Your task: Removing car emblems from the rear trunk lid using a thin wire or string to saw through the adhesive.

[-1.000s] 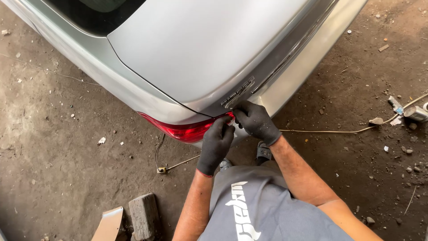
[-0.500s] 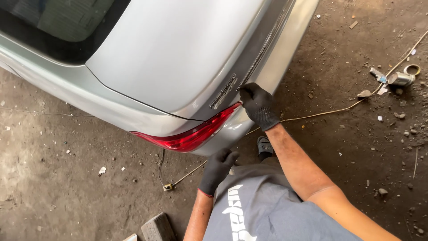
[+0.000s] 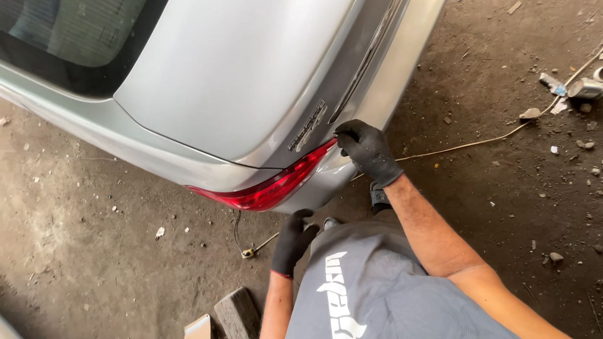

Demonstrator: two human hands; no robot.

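The floor [image 3: 94, 251] is bare, dark, packed earth or grimy concrete, stained and scattered with small pale stones and chips. It looks brighter toward the upper right, where daylight seems to fall, and dimmer at the lower left. A thin pale cord [image 3: 477, 141] trails across the ground to a small heap of litter [image 3: 568, 88], perhaps a crushed can and scraps, though it is too small to tell. Two rough blocks [image 3: 226, 317] lie at the bottom edge.
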